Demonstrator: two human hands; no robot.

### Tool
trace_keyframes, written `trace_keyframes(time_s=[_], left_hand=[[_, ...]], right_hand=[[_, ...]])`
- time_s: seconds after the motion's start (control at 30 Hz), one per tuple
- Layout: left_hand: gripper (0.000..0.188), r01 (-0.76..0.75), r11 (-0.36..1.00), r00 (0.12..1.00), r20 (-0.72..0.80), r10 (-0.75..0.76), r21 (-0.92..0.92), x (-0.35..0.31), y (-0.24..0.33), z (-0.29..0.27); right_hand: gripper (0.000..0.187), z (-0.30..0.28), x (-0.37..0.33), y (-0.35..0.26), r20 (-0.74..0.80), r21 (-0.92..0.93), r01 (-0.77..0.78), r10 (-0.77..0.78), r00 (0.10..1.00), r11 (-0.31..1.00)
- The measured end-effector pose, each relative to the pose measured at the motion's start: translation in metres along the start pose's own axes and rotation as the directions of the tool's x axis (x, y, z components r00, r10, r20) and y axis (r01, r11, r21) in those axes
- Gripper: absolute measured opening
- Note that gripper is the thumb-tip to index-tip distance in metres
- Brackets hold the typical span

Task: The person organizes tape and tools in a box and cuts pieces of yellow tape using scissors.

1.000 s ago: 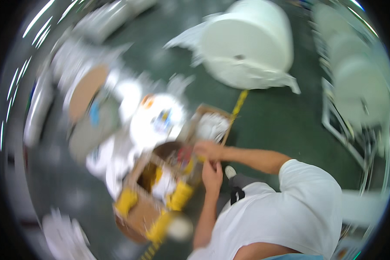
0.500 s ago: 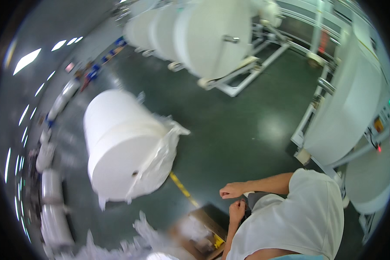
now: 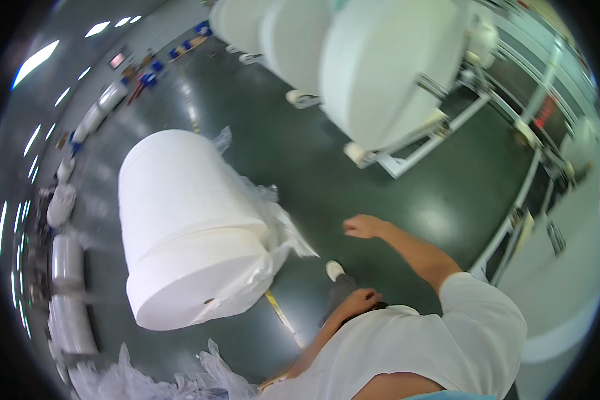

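My right hand [image 3: 363, 227] hangs out over the green floor with its arm stretched from the white sleeve. Its fingers look curled together, and nothing shows in them. My left hand [image 3: 360, 302] is bent in at my waist, beside something dark there; its fingers are partly hidden and blurred. Closest to my hands, on the left, a large white roll [image 3: 180, 193] lies on its side, its round end toward me with a small core hole. Loose clear plastic wrap [image 3: 283, 233] hangs off its right side. One light shoe [image 3: 335, 269] shows below my hands.
Large white rolls [image 3: 373, 67] sit on a white metal frame [image 3: 440, 143] at the top. Another big roll [image 3: 560, 280] stands at the right. Crumpled plastic film [image 3: 147, 380] lies at lower left, wrapped rolls [image 3: 70, 323] along the left. A yellow line [image 3: 280, 313] crosses the floor.
My hands have come apart: the right one has swung up and outward, the left stays near my waist. The view has shifted, and the cardboard box at the bottom no longer shows.
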State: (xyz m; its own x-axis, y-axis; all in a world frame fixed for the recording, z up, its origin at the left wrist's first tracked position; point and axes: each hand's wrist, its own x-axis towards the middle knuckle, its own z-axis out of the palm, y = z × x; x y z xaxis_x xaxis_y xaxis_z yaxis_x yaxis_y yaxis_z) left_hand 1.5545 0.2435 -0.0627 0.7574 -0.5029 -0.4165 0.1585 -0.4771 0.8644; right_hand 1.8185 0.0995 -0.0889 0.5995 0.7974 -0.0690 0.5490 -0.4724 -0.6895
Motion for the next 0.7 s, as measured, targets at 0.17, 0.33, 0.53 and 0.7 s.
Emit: trace_keyframes(time_s=[0.17,0.33,0.53,0.7], left_hand=[[0.042,0.011,1.000,0.999,0.031,-0.011,-0.013,0.094,0.006,-0.204],[0.049,0.017,0.998,0.998,0.064,-0.014,-0.055,0.189,0.004,-0.402],[0.056,0.174,0.976,0.984,-0.016,-0.177,-0.129,0.303,-0.039,-0.656],[0.046,0.180,0.957,0.968,-0.134,-0.214,-0.229,0.378,-0.041,-0.866]], right_hand=[[0.030,-0.019,0.020,0.185,0.382,-0.380,-0.325,0.467,0.797,0.866],[0.034,-0.002,0.053,0.275,0.749,-0.229,-0.867,0.649,0.134,0.443],[0.011,-0.043,0.389,0.346,0.745,0.080,-0.876,0.556,0.370,0.476],[0.037,-0.191,0.781,0.379,0.115,-0.178,-0.563,0.585,0.803,0.807]])
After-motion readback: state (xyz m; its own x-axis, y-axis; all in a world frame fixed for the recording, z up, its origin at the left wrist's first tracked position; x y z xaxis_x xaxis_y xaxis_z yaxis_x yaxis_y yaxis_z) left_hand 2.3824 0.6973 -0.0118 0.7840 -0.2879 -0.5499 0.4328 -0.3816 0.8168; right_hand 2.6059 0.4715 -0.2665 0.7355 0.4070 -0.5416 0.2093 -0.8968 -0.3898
